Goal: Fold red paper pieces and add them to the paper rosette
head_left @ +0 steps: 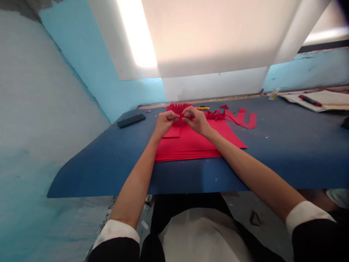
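Observation:
My left hand point(165, 122) and my right hand point(196, 120) meet over a stack of red paper sheets point(191, 143) on the blue table point(109, 160). Both hands have their fingers pinched together on a small red paper piece point(181, 117) between them. Just behind the fingertips stands a round red spiky paper ball point(177, 108). A smaller red paper square point(172, 132) lies under my left hand on the stack.
A black phone point(131, 120) lies at the left of the table. Red paper strips point(242, 118) and crumpled scraps point(215, 115) lie right of my hands. A yellow cutter point(202, 107) is behind. White papers with a red marker point(310, 100) sit at far right, a small glue bottle point(273, 94) nearby.

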The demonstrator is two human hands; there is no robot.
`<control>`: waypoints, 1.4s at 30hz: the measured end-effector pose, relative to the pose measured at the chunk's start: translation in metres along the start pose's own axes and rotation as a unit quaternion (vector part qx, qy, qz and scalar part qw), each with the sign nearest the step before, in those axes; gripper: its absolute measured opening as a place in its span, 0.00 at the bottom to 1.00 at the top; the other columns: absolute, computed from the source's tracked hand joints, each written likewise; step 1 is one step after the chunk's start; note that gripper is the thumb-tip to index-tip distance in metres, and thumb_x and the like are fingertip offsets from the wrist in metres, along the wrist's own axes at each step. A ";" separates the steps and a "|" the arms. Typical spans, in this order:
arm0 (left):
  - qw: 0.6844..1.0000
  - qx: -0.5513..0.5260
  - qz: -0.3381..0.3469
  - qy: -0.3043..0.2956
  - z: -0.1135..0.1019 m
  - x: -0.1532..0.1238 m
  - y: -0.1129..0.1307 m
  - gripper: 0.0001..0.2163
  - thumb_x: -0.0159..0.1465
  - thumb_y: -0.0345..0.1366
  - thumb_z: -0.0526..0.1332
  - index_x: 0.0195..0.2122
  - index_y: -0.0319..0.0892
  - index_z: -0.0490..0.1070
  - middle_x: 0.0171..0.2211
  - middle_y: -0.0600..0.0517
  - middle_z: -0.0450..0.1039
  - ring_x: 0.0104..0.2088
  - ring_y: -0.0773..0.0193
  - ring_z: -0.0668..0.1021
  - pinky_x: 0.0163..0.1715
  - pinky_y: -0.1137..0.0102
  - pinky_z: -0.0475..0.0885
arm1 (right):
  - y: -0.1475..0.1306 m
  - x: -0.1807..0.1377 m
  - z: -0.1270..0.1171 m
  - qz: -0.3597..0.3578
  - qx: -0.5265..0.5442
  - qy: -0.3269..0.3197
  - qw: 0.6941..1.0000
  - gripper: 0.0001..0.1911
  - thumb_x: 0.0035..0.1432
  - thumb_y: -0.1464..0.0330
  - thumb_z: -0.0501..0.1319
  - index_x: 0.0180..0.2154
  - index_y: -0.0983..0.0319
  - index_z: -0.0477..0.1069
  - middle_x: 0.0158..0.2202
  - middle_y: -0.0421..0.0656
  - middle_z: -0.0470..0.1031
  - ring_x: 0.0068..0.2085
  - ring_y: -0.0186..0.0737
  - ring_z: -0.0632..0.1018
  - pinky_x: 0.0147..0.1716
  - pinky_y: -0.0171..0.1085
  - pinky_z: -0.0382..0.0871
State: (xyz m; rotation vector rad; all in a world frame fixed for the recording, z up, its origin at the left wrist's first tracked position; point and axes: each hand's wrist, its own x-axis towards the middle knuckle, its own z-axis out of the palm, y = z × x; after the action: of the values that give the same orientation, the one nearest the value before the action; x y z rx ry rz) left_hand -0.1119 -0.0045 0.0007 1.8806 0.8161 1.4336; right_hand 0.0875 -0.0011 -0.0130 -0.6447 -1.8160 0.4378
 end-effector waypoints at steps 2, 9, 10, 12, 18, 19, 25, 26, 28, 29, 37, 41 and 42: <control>1.000 -0.006 0.002 -0.003 0.000 0.000 0.000 0.03 0.56 0.28 0.66 0.30 0.40 0.80 0.30 0.52 0.83 0.32 0.65 0.81 0.38 0.69 0.76 | 0.001 0.001 0.001 0.013 0.025 0.004 1.000 0.09 0.59 0.64 0.67 0.40 0.58 0.70 0.28 0.37 0.71 0.30 0.37 0.71 0.33 0.39 0.64; 1.000 -0.018 -0.002 0.005 0.001 0.000 0.000 0.02 0.56 0.29 0.69 0.31 0.40 0.81 0.31 0.50 0.84 0.33 0.64 0.82 0.39 0.69 0.77 | -0.001 0.002 0.002 0.037 0.024 0.006 0.999 0.07 0.57 0.69 0.65 0.38 0.59 0.71 0.27 0.36 0.68 0.30 0.35 0.67 0.33 0.38 0.61; 1.000 -0.018 -0.002 0.007 0.001 0.000 -0.001 0.02 0.56 0.29 0.69 0.31 0.40 0.81 0.31 0.50 0.84 0.34 0.64 0.83 0.40 0.68 0.77 | -0.002 0.002 0.002 0.039 0.024 0.008 0.999 0.06 0.57 0.69 0.65 0.38 0.59 0.71 0.27 0.36 0.68 0.30 0.35 0.67 0.33 0.38 0.61; 1.000 -0.016 -0.004 0.011 0.001 0.000 -0.001 0.03 0.56 0.30 0.70 0.32 0.40 0.81 0.32 0.49 0.85 0.34 0.63 0.83 0.40 0.68 0.78 | -0.004 0.002 0.002 0.044 0.023 0.010 0.999 0.05 0.58 0.69 0.65 0.38 0.59 0.71 0.28 0.37 0.69 0.31 0.36 0.67 0.33 0.38 0.62; 1.000 -0.006 -0.003 0.016 0.000 0.000 -0.001 0.03 0.57 0.31 0.73 0.32 0.40 0.81 0.32 0.49 0.85 0.34 0.62 0.84 0.40 0.67 0.79 | -0.009 0.002 0.001 0.047 0.014 0.013 0.999 0.06 0.58 0.66 0.65 0.37 0.59 0.70 0.28 0.38 0.71 0.30 0.36 0.68 0.34 0.38 0.63; 1.000 -0.005 -0.002 0.018 0.000 0.000 -0.001 0.03 0.56 0.31 0.73 0.31 0.40 0.81 0.31 0.49 0.85 0.34 0.62 0.84 0.39 0.67 0.79 | -0.010 0.002 0.001 0.051 0.010 0.010 0.999 0.06 0.59 0.65 0.66 0.37 0.59 0.70 0.28 0.38 0.71 0.30 0.36 0.68 0.34 0.39 0.63; 1.000 0.001 -0.007 0.025 0.000 -0.001 0.002 0.03 0.56 0.31 0.73 0.31 0.41 0.82 0.31 0.49 0.85 0.34 0.62 0.84 0.38 0.68 0.79 | -0.011 0.001 0.001 0.064 -0.020 -0.004 0.998 0.14 0.60 0.58 0.67 0.30 0.58 0.68 0.26 0.39 0.71 0.29 0.37 0.66 0.33 0.40 0.62; 1.000 -0.001 -0.007 0.025 0.000 -0.001 0.002 0.03 0.56 0.31 0.73 0.31 0.41 0.82 0.32 0.49 0.85 0.34 0.62 0.84 0.38 0.68 0.79 | -0.010 0.001 0.001 0.071 -0.026 -0.001 0.997 0.15 0.60 0.58 0.67 0.29 0.58 0.68 0.26 0.39 0.70 0.29 0.37 0.65 0.33 0.40 0.61; 1.000 -0.003 -0.006 0.027 0.000 -0.001 0.001 0.03 0.56 0.31 0.73 0.31 0.41 0.82 0.32 0.49 0.86 0.34 0.62 0.84 0.39 0.67 0.79 | -0.010 0.002 0.001 0.088 -0.039 0.003 0.995 0.17 0.60 0.57 0.67 0.27 0.58 0.67 0.24 0.39 0.69 0.28 0.36 0.64 0.32 0.40 0.60; 1.000 -0.002 -0.007 0.027 0.000 -0.001 0.001 0.03 0.56 0.31 0.74 0.31 0.41 0.82 0.33 0.48 0.86 0.35 0.62 0.84 0.39 0.67 0.79 | -0.010 0.003 0.001 0.095 -0.046 0.004 0.994 0.18 0.59 0.56 0.68 0.26 0.58 0.66 0.23 0.38 0.68 0.28 0.36 0.63 0.32 0.40 0.59; 1.000 -0.008 -0.019 0.017 -0.001 0.000 -0.004 0.13 0.55 0.42 0.78 0.35 0.40 0.82 0.35 0.47 0.85 0.35 0.62 0.84 0.38 0.68 0.79 | -0.014 0.006 0.001 0.108 -0.056 0.029 0.992 0.21 0.59 0.56 0.69 0.23 0.58 0.65 0.21 0.38 0.66 0.27 0.35 0.63 0.31 0.40 0.57; 0.998 -0.016 -0.056 -0.002 -0.002 0.000 -0.005 0.20 0.53 0.52 0.79 0.32 0.40 0.80 0.28 0.49 0.82 0.29 0.61 0.82 0.33 0.67 0.78 | -0.014 0.006 0.000 0.109 -0.056 0.027 0.992 0.13 0.57 0.67 0.66 0.24 0.59 0.67 0.22 0.38 0.67 0.27 0.36 0.64 0.32 0.39 0.58; 0.998 -0.016 -0.060 -0.006 -0.002 -0.001 -0.005 0.21 0.53 0.54 0.78 0.30 0.40 0.79 0.27 0.49 0.82 0.28 0.61 0.82 0.32 0.66 0.78 | -0.014 0.006 -0.001 0.107 -0.055 0.028 0.992 0.11 0.56 0.69 0.65 0.24 0.59 0.67 0.22 0.38 0.68 0.27 0.36 0.64 0.32 0.39 0.58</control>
State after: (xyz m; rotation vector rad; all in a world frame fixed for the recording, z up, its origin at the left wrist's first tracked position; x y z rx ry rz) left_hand -0.1148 -0.0019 -0.0028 1.7825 0.8807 1.3530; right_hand 0.0834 -0.0085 -0.0001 -0.9245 -1.7328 0.4588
